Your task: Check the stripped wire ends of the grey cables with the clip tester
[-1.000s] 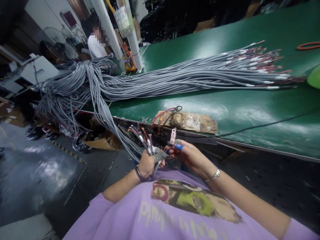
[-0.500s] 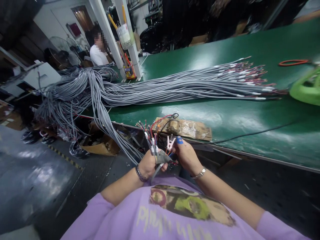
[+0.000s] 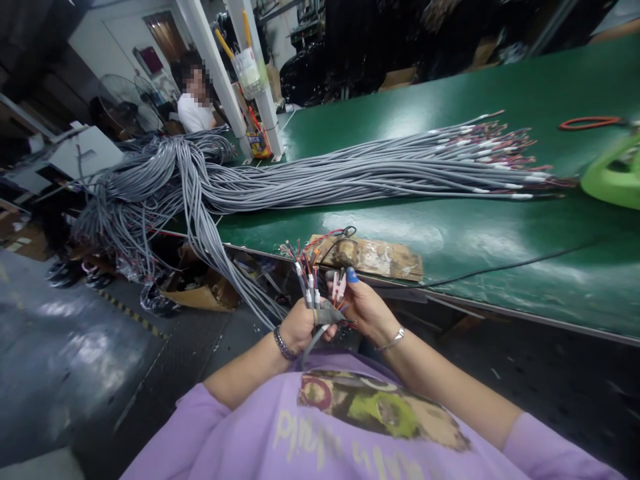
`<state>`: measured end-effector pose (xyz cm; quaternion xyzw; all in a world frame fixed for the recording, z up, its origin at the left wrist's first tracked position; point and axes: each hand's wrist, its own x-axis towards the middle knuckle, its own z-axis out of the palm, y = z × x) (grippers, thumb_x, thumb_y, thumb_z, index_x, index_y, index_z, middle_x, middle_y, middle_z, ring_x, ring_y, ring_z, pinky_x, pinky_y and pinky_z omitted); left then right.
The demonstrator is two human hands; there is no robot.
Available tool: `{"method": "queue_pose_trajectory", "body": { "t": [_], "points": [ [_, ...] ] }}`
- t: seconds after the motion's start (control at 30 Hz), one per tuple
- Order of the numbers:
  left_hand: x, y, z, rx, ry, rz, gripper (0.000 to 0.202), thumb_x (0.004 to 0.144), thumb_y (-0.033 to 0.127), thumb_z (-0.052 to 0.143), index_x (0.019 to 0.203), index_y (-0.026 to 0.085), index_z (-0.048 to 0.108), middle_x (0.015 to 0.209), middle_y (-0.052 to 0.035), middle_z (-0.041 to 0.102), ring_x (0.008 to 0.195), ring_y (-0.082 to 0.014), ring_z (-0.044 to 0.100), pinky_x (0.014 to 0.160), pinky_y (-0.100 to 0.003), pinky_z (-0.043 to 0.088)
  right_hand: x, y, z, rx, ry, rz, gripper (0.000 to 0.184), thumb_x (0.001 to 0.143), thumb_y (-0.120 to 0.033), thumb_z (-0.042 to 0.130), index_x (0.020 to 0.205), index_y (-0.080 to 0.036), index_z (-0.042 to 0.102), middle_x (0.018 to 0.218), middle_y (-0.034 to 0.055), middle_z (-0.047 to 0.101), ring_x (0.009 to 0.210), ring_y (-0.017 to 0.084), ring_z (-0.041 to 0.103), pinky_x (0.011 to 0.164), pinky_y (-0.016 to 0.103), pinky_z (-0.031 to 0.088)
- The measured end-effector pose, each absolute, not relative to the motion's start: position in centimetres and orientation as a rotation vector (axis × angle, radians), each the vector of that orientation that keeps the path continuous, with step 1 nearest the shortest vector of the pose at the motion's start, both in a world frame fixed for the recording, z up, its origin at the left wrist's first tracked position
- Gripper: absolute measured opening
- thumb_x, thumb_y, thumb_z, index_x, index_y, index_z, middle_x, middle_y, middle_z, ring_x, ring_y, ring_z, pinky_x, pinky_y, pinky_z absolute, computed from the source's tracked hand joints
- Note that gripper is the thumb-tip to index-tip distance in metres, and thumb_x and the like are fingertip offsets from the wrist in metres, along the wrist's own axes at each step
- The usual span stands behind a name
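Steadiness mattered most, I judged: my left hand (image 3: 297,327) was clenched round the grey cable ends (image 3: 305,270) fanned just above it, while my right hand (image 3: 367,308) pinched a small pink clip (image 3: 339,284) beside them.

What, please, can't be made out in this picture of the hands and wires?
- Head view: the pink part in the right hand is too small to identify.
- The left hand covers the sheath of the wire ends it grips.
- The green object is cut off by the right edge.
- The grey cables lose their left ends in their own tangle.
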<state>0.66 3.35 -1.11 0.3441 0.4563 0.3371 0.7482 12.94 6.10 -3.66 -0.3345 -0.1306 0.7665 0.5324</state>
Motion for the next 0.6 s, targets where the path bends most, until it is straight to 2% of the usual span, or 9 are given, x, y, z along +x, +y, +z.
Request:
{"method": "queue_pose_trajectory", "body": {
  "t": [0.23, 0.33, 0.53, 0.6],
  "points": [
    [0.6, 3.0, -0.7, 0.755, 1.008, 0.739, 0.047, 0.038, 0.047, 0.086, 0.048, 0.015, 0.053, 0.035, 0.0003, 0.052, 0.029, -0.0073, 0.041, 0.033, -0.02, 0.03, 13.3, 5.5, -3.7, -0.74, -0.372, 1.912, 0.041, 0.07, -0.061, 0.07, 0.072, -0.02, 0.07, 0.065, 0.0014, 0.068, 0.054, 0.013, 0.057, 0.052, 0.027, 0.046],
    [0.3, 2.5, -0.4, 0.772, 1.007, 0.773, 0.045, 0.042, 0.047, 0.085, 0.05, 0.015, 0.054, 0.037, 0.0004, 0.053, 0.03, -0.0076, 0.042, 0.034, -0.02, 0.032, 13.7, 5.3, -3.7, -0.711, -0.388, 1.984, 0.044, 0.071, -0.063, 0.067, 0.079, -0.02, 0.072, 0.068, 0.0022, 0.069, 0.056, 0.013, 0.057, 0.056, 0.026, 0.048],
    [0.0, 1.1, -0.4, 0.886, 1.058, 0.877, 0.04, 0.059, 0.047, 0.08, 0.051, 0.014, 0.058, 0.044, -0.0013, 0.058, 0.037, -0.008, 0.048, 0.041, -0.02, 0.038, 13.9, 4.9, -3.8, -0.721, -0.448, 1.923, 0.029, 0.069, -0.044, 0.078, 0.081, -0.019, 0.072, 0.075, 0.0017, 0.071, 0.065, 0.013, 0.06, 0.06, 0.024, 0.048],
    [0.0, 1.0, -0.6, 0.912, 1.079, 0.9, 0.041, 0.062, 0.048, 0.078, 0.051, 0.014, 0.058, 0.044, -0.0015, 0.059, 0.038, -0.0081, 0.049, 0.042, -0.02, 0.038, 13.8, 4.9, -3.8, -0.74, -0.473, 1.891, 0.029, 0.071, -0.045, 0.076, 0.082, -0.019, 0.072, 0.074, 0.0024, 0.071, 0.065, 0.014, 0.06, 0.06, 0.025, 0.048]
  ]
}}
